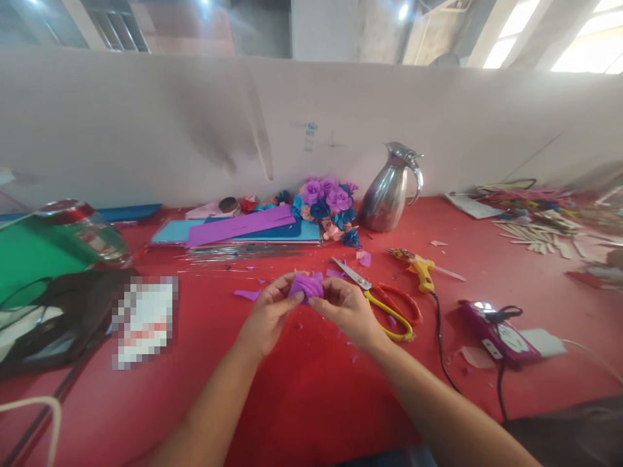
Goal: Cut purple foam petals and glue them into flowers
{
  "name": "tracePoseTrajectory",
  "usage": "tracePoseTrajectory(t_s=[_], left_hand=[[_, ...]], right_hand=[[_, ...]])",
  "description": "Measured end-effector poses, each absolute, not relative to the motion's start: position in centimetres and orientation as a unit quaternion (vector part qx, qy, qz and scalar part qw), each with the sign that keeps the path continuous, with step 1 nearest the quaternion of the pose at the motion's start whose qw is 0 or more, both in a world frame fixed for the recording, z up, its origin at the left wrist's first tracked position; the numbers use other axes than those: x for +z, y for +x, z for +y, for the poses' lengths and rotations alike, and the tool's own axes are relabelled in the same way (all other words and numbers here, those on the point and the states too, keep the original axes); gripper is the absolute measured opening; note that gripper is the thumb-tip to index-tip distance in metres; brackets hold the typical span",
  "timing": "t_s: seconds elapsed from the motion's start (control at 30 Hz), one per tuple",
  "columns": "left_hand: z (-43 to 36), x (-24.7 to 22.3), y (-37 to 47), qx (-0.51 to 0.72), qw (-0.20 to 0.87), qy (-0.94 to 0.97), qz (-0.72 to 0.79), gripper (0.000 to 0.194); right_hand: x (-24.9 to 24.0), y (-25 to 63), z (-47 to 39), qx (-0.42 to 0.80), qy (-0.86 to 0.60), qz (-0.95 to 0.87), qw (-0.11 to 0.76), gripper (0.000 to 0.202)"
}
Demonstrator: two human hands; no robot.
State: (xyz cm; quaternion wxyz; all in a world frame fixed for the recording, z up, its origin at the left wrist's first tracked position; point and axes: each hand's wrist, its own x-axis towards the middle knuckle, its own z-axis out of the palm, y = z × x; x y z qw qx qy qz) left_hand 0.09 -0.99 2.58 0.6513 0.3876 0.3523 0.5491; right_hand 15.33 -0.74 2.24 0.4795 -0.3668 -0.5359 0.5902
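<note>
Two hands are used on one purple piece (305, 285): its left side is pinched by the left hand (268, 312), its right by the right hand (349, 310). Each grip is closed, thumb against fingertips, presumably so that the soft folds are pressed together without being crushed. The piece is held above the middle of the red tabletop (292, 402), perhaps so that both sides can be reached equally.

Beside the right hand, scissors (363, 280) are laid with the blades towards the far edge and the handles towards the near edge, probably for easy pick-up. Farther right, a glue gun (424, 274) is set down, its cord run towards the near edge; a power strip (506, 334) is placed near the right.

Along the far edge, flowers (327, 198) are bunched between stacked sheets (243, 227) and a jug (387, 198). Sticks (535, 235) are heaped towards the far right corner, a jar (92, 237) is tipped towards the far left. Purple scraps (247, 294) are scattered around the hands. The tabletop is backed by a pale wall (195, 117), above which windows (516, 29) are seen.
</note>
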Motion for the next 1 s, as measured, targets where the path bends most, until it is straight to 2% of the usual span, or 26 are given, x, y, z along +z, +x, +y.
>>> tracePoseTrajectory(t_s=[0.1, 0.27, 0.4, 0.6, 0.8, 0.9, 1.0], left_hand=[[-0.9, 2.5, -0.1, 0.538, 0.621, 0.415, 0.39, 0.016], [-0.7, 2.3, -0.1, 0.564, 0.634, 0.367, 0.382, 0.015], [-0.7, 2.1, -0.1, 0.549, 0.678, 0.34, 0.35, 0.013], [-0.8, 1.3, 0.2, 0.495, 0.775, 0.262, 0.293, 0.015], [-0.9, 0.8, 0.5, 0.492, 0.802, 0.218, 0.259, 0.016], [-0.9, 0.7, 0.6, 0.51, 0.797, 0.183, 0.265, 0.011], [-0.8, 0.7, 0.7, 0.523, 0.788, 0.144, 0.29, 0.009]], right_hand=[[2.7, 15.5, -0.6, 0.628, -0.359, -0.519, 0.455, 0.027], [3.3, 15.7, -0.7, 0.645, -0.359, -0.492, 0.462, 0.024], [3.0, 15.7, -0.6, 0.64, -0.364, -0.488, 0.469, 0.021], [2.5, 15.4, -0.8, 0.698, -0.312, -0.454, 0.458, 0.021], [2.6, 15.3, -0.8, 0.721, -0.299, -0.433, 0.45, 0.021], [2.8, 15.3, -0.9, 0.7, -0.305, -0.447, 0.465, 0.017], [2.7, 15.2, -1.1, 0.603, -0.344, -0.541, 0.475, 0.018]])
